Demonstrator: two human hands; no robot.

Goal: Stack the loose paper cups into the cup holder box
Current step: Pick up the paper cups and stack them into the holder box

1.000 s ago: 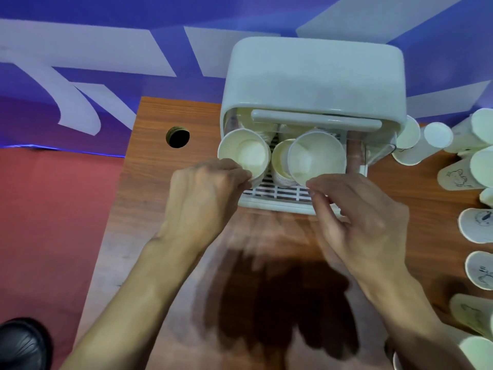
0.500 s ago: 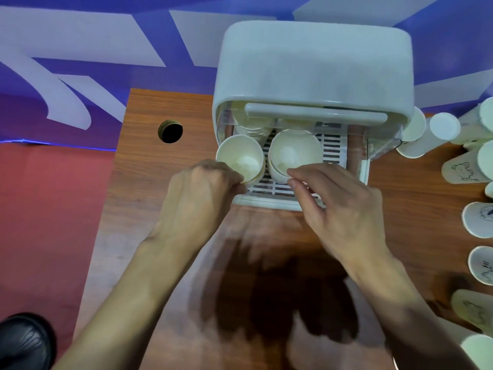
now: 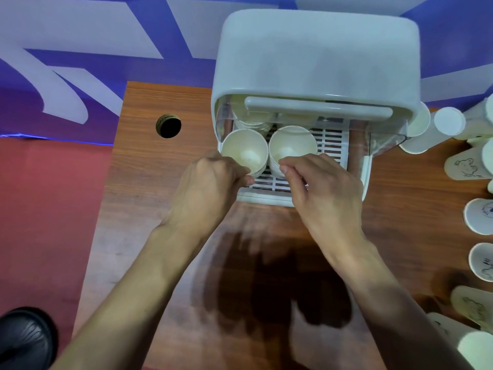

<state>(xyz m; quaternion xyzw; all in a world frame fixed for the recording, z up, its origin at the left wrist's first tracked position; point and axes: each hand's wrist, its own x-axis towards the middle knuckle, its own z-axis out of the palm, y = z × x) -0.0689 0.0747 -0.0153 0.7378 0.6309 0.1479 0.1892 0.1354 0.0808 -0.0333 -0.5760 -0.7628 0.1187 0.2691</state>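
- Head view: left cup and right cup stand mouths up, side by side on the slatted floor of the box.
- Left hand is curled round the left cup's near wall; right hand pinches the right cup's near edge.
- Thin paper, so likely light and easily crushed: grip softly near the rim.
- More cups are nested behind them in the box; loose cups wait on the desk, right side.

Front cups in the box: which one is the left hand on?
The left cup, by the box's left wall; left hand grips its near side.
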